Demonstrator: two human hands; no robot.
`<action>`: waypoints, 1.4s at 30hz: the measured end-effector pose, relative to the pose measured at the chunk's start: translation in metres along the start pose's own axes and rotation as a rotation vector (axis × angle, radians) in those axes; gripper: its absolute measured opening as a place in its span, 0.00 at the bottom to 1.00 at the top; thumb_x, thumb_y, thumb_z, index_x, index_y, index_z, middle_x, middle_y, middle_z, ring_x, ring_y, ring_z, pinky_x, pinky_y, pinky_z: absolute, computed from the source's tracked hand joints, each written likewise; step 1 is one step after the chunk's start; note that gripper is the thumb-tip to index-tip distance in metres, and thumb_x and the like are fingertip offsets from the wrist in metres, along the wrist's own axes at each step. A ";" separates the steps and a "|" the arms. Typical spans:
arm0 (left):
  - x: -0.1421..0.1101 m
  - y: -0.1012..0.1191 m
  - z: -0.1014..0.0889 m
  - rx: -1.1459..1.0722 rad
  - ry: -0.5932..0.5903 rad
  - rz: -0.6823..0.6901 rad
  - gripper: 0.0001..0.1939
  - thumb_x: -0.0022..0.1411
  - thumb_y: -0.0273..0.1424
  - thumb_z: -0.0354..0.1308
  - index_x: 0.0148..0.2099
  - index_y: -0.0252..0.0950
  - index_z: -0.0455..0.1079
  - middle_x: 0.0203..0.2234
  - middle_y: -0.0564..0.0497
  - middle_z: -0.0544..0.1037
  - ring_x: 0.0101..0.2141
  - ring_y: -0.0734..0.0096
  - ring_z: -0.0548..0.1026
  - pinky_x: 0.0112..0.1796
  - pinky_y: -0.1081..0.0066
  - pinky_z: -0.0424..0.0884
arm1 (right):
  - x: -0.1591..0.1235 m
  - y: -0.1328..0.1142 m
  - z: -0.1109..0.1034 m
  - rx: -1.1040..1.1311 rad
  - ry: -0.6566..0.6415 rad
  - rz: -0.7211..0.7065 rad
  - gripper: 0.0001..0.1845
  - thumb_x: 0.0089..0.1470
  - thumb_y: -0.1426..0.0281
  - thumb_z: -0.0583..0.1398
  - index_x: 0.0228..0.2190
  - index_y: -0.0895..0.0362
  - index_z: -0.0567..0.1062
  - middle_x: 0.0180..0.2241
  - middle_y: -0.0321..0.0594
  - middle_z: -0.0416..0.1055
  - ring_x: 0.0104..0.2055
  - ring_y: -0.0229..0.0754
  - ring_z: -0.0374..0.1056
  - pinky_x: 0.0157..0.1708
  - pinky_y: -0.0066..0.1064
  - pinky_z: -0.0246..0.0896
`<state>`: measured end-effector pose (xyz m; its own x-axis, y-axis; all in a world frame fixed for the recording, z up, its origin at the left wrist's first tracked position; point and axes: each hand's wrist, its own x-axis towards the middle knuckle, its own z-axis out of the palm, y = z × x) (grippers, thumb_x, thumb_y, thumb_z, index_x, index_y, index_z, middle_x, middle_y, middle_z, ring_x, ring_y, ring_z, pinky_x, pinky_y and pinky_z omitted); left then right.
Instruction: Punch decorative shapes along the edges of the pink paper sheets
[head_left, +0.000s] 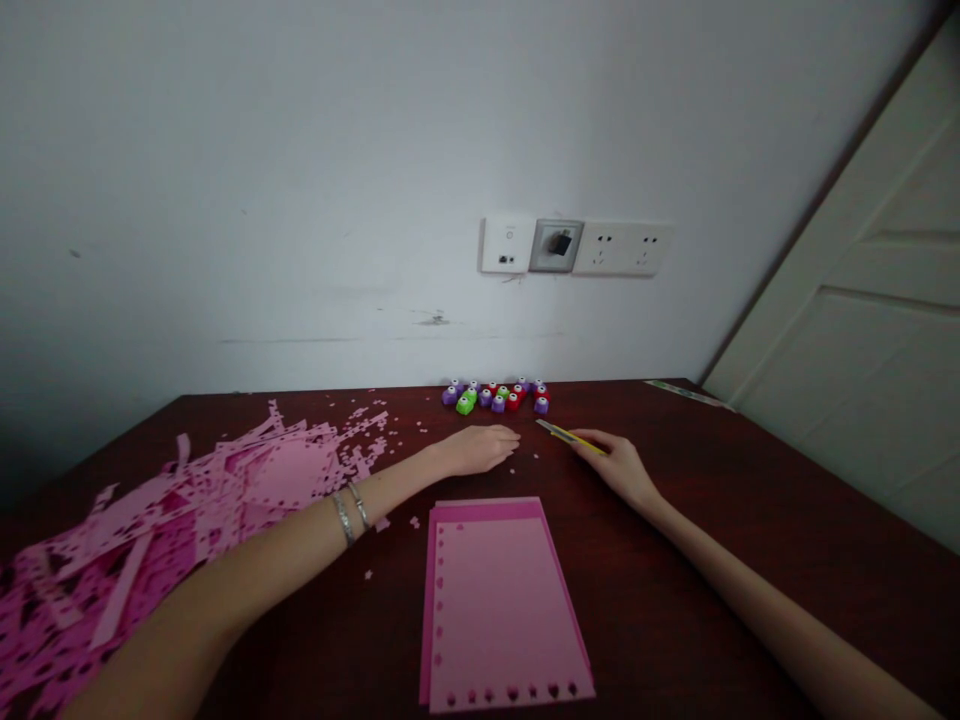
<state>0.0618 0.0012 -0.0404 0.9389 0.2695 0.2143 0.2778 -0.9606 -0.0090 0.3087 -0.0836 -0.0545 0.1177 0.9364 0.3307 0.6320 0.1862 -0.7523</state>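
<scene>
My right hand (pixel 619 465) is closed around a yellow utility knife (pixel 581 440), its blade end pointing left toward the wall side. Palm down, my left hand (pixel 480 449) lies on the table beyond the paper, fingers stretched together to the right; nothing shows in it. Between my forearms is a stack of pink paper sheets (pixel 499 600), the top one punched with small shapes along its left and bottom edges. Several purple, green and red craft punches (pixel 499 397) stand in a cluster by the wall, just past my left fingertips.
A heap of punched pink paper scraps (pixel 292 470) covers the table's left side, with tiny cut-outs scattered about it. At the far right corner lies a thin ruler-like strip (pixel 690 394). Wall sockets (pixel 622 248) sit above the dark table (pixel 712 480); a white door (pixel 870 300) stands right.
</scene>
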 end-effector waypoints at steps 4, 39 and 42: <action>-0.024 -0.009 -0.008 0.013 -0.003 -0.015 0.16 0.65 0.27 0.42 0.49 0.30 0.66 0.47 0.45 0.71 0.50 0.70 0.65 0.50 0.71 0.61 | 0.000 0.000 0.001 -0.041 -0.001 -0.013 0.17 0.48 0.63 0.57 0.39 0.57 0.76 0.40 0.43 0.74 0.43 0.49 0.69 0.46 0.40 0.60; -0.018 -0.024 -0.012 -0.456 0.089 -0.312 0.02 0.54 0.24 0.57 0.30 0.31 0.70 0.27 0.51 0.72 0.29 0.75 0.68 0.32 0.75 0.63 | 0.024 -0.027 0.024 -0.184 -0.398 -0.239 0.06 0.49 0.69 0.58 0.27 0.57 0.74 0.27 0.38 0.70 0.29 0.39 0.65 0.31 0.30 0.60; -0.015 -0.023 -0.013 -0.442 0.068 -0.307 0.02 0.54 0.24 0.56 0.30 0.31 0.70 0.28 0.51 0.72 0.29 0.74 0.68 0.33 0.75 0.63 | 0.030 -0.026 0.024 -0.206 -0.436 -0.239 0.05 0.49 0.69 0.58 0.27 0.58 0.73 0.26 0.38 0.69 0.28 0.38 0.64 0.29 0.28 0.59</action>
<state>0.0387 0.0188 -0.0309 0.8089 0.5510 0.2050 0.4111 -0.7794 0.4728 0.2771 -0.0535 -0.0385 -0.3489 0.9199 0.1791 0.7444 0.3881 -0.5433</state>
